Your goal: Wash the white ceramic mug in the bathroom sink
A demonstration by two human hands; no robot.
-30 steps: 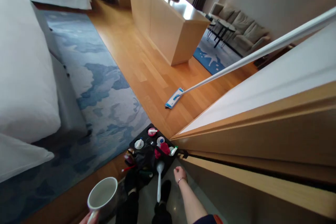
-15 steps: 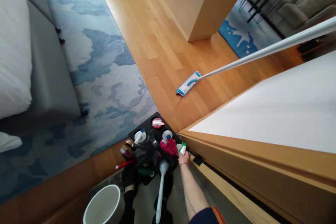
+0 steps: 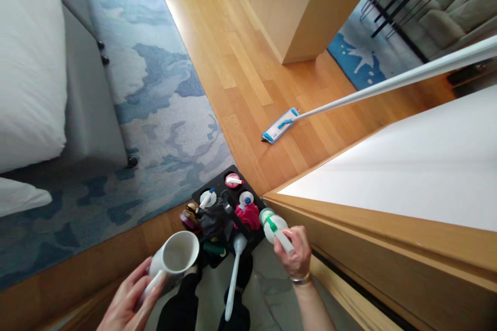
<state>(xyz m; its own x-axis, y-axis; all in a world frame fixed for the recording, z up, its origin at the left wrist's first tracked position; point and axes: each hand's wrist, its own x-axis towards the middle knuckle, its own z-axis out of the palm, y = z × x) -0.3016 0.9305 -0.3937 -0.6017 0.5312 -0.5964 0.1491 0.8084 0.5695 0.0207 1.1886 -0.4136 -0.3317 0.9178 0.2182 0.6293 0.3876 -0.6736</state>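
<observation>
My left hand [image 3: 134, 295] is closed around the handle of a white mug [image 3: 180, 253], whose open mouth tilts towards me. My right hand [image 3: 295, 253] grips a spray bottle [image 3: 274, 225] with a white and green trigger head. The bottle is tilted beside the right edge of a black cleaning caddy [image 3: 209, 181]. Other bottles stand in the caddy, one with a red and white spray head [image 3: 233, 181] and one with a blue and white head [image 3: 207, 199]. A pink cloth [image 3: 248, 215] and a white long-handled brush [image 3: 233, 284] are also there.
A flat mop [image 3: 280, 125] lies on the wooden floor [image 3: 217, 57], its pole running to the upper right. A blue patterned rug [image 3: 163, 129] and a bed [image 3: 93, 108] are on the left. A white and wood door [image 3: 388, 181] stands close on the right.
My right hand has lifted the spray bottle out at the caddy's right side, towards me. The mug has moved up and right, and my left hand has come into view holding it.
</observation>
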